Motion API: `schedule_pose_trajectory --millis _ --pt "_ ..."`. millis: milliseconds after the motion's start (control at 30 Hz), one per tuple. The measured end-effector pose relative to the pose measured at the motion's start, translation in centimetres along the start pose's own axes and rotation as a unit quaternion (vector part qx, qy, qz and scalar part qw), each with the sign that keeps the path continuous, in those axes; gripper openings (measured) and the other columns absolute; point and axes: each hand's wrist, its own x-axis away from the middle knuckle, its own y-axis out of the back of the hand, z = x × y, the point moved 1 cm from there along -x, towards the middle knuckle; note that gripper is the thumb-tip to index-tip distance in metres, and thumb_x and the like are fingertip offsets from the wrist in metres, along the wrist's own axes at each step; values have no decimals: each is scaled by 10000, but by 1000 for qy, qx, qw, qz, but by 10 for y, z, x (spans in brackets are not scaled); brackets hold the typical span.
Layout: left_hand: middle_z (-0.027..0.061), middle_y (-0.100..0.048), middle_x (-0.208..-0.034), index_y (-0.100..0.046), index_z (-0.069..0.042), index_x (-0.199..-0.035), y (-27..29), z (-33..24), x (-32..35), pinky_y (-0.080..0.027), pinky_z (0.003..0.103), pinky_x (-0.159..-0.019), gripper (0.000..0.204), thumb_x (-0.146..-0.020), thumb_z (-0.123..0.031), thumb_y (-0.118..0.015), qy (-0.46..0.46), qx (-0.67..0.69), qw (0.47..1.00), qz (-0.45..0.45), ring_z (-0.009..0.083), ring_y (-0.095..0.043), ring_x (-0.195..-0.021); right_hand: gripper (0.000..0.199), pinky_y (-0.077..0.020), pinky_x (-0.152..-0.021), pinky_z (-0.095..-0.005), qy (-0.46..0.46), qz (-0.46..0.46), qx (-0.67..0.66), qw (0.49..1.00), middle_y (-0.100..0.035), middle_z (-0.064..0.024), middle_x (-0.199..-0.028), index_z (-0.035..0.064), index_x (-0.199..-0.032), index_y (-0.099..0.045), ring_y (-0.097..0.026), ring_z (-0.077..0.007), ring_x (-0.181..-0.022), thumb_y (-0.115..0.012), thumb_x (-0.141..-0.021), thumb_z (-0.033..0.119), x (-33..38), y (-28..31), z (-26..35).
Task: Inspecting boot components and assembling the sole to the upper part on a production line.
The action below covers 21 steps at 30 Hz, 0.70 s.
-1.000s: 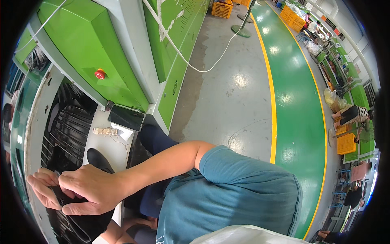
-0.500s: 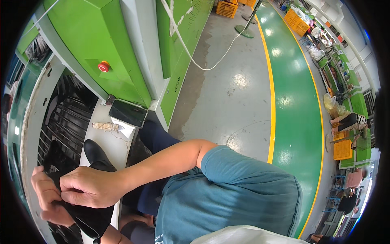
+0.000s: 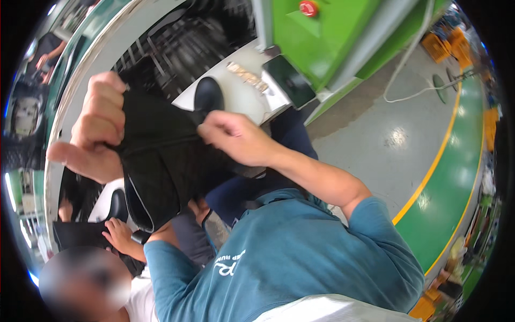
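A dark black cloth piece (image 3: 155, 145) with a pale-edged opening at its lower end is stretched between my hands. My left hand (image 3: 94, 129) is closed round its left side, the thumb sticking out. At the upper right edge, my right hand (image 3: 233, 134) pinches the cloth between thumb and curled fingers. Just beyond my right hand, a smooth black toe-shaped form (image 3: 208, 95) stands over the white ledge; whether it joins the cloth is hidden.
On the ledge (image 3: 244, 104) lie a phone (image 3: 289, 80) and a tape-wrapped strip (image 3: 247, 77). Behind is a green machine with a red button (image 3: 308, 8). Dark metal bars (image 3: 182, 48) lie beyond the cloth. At lower left, a co-worker's hand (image 3: 120, 234) touches another black piece.
My hands have moved apart, spreading the cloth between them; earlier my right hand was close against my left. The view has turned, and the co-worker has come into sight.
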Motion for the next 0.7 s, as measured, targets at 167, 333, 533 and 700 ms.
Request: schedule_pose_trajectory --millis 167,333,533,700 --pt "91 -520 -625 -535 -73 -646 33 -15 5 -439 513 -924 936 -1171 -674 -45 56 5 997 51 244 -431 -662 274 -474 -535 -231 -72 1 -100 992 -582 50 -824 72 -1060 -671 -530 -23 -703 -624 -1169 319 11 8 -40" --pt "186 -664 -837 -652 5 -920 13 -6 7 -495 577 -987 994 -1129 -764 -57 23 17 1000 2 306 -595 -792 274 -498 -733 -250 -103 -20 -97 990 -676 20 -935 36 -1073 -682 -586 -57 -821 -634 -1168 289 14 14 -39" --pt "396 -677 -1245 -604 78 -1335 -34 22 46 -590 568 -998 777 -1161 -632 -343 312 176 916 -181 508 -718 -1083 293 -521 -772 -266 -108 -34 -126 986 -684 1 -959 30 -1104 -681 -615 -76 -856 -658 -1159 316 20 20 -52" --pt "142 -665 -790 -565 -17 -922 -4 90 117 -525 424 -659 473 -1225 -343 -406 221 400 888 50 280 -631 -663 486 -555 -1055 -366 -35 -177 -49 982 -701 -165 -1292 6 -1398 -567 -692 -227 -1195 -708 -1125 383 23 13 -85"
